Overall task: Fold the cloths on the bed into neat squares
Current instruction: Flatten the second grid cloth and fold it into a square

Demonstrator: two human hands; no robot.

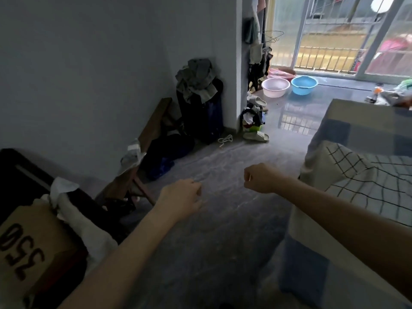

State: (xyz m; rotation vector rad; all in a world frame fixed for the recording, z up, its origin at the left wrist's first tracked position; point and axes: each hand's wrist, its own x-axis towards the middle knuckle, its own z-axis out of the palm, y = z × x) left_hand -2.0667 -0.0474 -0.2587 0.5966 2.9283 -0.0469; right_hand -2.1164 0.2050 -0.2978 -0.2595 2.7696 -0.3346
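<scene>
The main risk from here is a clumsy first grab: both hands hang over bare floor [214, 219], away from the bed [347, 134], so a blind reach toward three o'clock could catch only the hanging edge of the checked cloth [356, 186] and drag it off the mattress onto the floor instead of lifting it clean. A second risk is confusion with other fabric, since a heap of clothes [197, 80] sits on a dark suitcase at twelve o'clock and a white rag [73, 204] lies by the cardboard box [33, 246] at eight o'clock; neither is on the bed. The left hand [181, 197] is held out with fingers loosely curled and holding nothing. The right hand [259, 178] is drawn into a loose fist, also with nothing in it as far as can be seen. The checked cloth drapes over the near corner of the bed at three o'clock, off to the side of the right forearm and well apart from the fingers of either hand, untouched and still unfolded.
</scene>
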